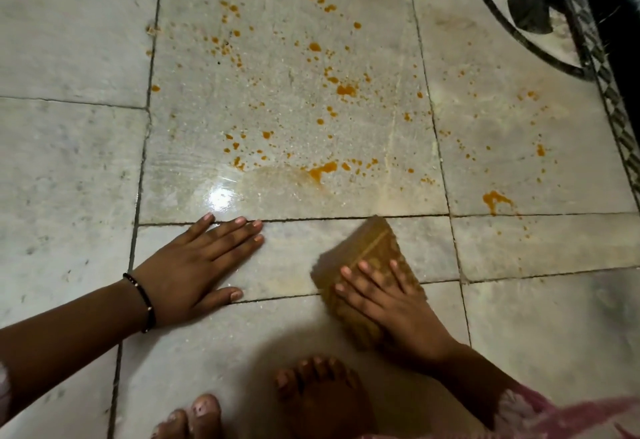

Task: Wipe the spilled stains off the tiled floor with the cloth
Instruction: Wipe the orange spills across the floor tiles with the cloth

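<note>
Head view shows the wiping step. Right hand (388,296) presses flat, fingers straight, on the cloth (367,265). Left hand (194,265) lies flat beside the cloth, holding nothing. Orange stains (322,168) sit beyond the cloth; next push it onto them.

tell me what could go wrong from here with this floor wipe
1. The cloth under the right hand already looks stained yellow-brown, so it may smear the orange stains rather than lift them.
2. The tile near the left hand shines wet; that bracing palm or the bare feet could slip.
3. Splatter beside the grout line may get pushed into the joint.
</note>
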